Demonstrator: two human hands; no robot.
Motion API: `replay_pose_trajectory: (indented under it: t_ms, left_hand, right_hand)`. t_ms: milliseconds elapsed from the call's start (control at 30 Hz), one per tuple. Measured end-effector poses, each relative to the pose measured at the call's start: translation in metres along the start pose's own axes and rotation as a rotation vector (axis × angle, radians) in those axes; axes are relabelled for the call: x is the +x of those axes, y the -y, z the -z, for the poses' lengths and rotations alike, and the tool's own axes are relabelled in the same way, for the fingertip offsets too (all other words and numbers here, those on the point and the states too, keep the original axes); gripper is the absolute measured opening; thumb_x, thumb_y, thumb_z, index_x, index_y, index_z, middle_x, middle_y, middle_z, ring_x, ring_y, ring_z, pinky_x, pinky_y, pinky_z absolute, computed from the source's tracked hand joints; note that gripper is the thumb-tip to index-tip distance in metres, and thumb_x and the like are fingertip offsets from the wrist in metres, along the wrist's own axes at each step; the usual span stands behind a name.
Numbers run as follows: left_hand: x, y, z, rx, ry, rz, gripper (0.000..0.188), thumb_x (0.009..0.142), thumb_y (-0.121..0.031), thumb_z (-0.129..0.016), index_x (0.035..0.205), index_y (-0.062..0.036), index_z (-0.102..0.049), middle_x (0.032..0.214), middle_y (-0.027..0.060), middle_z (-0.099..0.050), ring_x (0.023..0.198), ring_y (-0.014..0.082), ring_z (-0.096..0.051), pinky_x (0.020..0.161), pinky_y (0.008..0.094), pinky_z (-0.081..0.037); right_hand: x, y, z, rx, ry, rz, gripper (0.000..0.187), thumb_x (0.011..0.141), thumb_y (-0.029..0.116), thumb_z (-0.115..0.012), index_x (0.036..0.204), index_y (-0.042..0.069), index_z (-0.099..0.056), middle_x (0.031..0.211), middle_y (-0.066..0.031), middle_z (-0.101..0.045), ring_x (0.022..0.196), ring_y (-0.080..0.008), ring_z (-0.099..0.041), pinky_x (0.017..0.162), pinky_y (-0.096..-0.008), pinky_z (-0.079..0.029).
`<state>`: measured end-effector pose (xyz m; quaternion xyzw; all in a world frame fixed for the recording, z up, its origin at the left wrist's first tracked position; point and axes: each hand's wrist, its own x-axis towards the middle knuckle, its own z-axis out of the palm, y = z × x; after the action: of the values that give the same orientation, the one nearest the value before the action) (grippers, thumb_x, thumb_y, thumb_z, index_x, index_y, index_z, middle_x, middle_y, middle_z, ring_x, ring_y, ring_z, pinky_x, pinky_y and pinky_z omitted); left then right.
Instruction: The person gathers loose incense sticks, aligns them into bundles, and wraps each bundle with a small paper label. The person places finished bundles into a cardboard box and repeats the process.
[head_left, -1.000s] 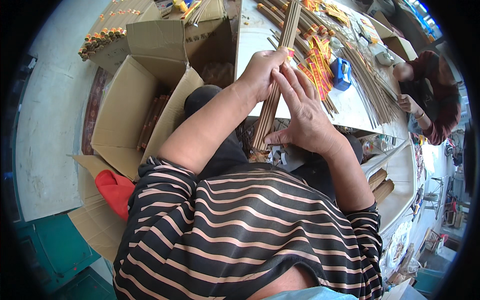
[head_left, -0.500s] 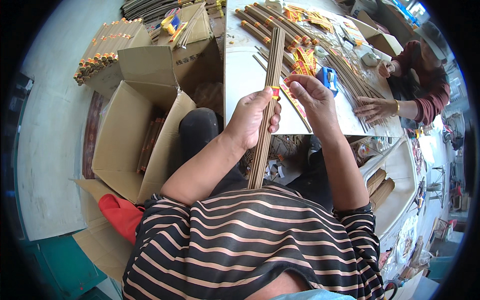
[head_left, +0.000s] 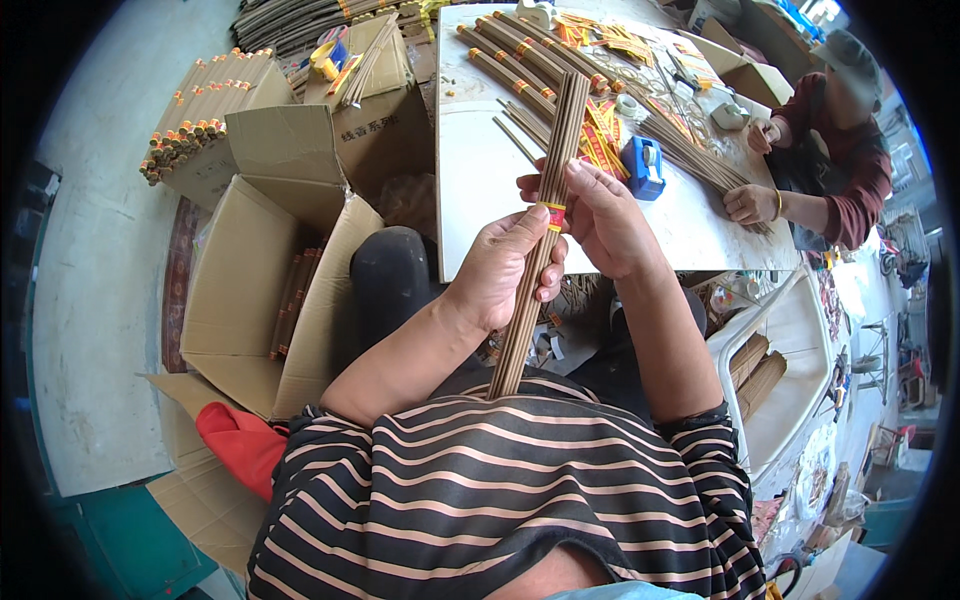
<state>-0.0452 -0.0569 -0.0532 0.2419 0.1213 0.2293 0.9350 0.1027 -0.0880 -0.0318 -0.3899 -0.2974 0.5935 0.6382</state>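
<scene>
My left hand (head_left: 510, 262) is closed round a bundle of thin brown incense sticks (head_left: 522, 310), which slants up and away from my chest. A red and yellow paper band (head_left: 555, 216) circles the bundle beside my left thumb. Just above that band, my right hand (head_left: 612, 222) wraps the sticks, thumb in front and fingertips showing on the far left side. Its palm is partly hidden.
On the white table (head_left: 468, 215) lie banded bundles (head_left: 515, 62), loose labels (head_left: 602, 135) and a blue tape dispenser (head_left: 643, 168). Across it, a co-worker's hand (head_left: 752, 204) grips loose sticks. An open cardboard box (head_left: 225, 300) stands left; a white tub (head_left: 800, 345) stands right.
My right hand has moved left from beside the bundle onto it. The red and yellow strip near that hand is no longer visible. The co-worker's spread hand has closed on the sticks.
</scene>
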Motion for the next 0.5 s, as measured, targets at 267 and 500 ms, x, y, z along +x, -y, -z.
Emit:
replay_pose_trajectory:
  t_ms: [267,500]
  left_hand:
    - [-0.003,0.001,0.004,0.059,-0.021,-0.041,0.023,0.094,-0.029,-0.046,0.095,-0.0066,-0.054,0.071,0.0051,-0.055,0.054,0.0125,-0.053,0.045,0.0228,-0.044]
    - [-0.005,0.002,0.003,0.105,-0.06,-0.045,0.024,0.094,-0.029,-0.046,0.096,-0.0063,-0.055,0.071,0.0042,-0.056,0.055,0.0126,-0.054,0.047,0.0245,-0.046]
  right_hand:
    - [-0.027,-0.016,-0.007,-0.33,-0.136,0.261,0.014,0.086,0.012,-0.061,0.096,0.003,-0.057,0.086,-0.0001,-0.058,0.078,-0.0063,-0.053,0.075,-0.0216,-0.043]
    - [-0.034,-0.02,-0.013,-0.411,-0.157,0.307,0.012,0.087,0.01,-0.06,0.095,0.001,-0.057,0.085,0.0007,-0.056,0.079,-0.0053,-0.051,0.074,-0.0205,-0.043]
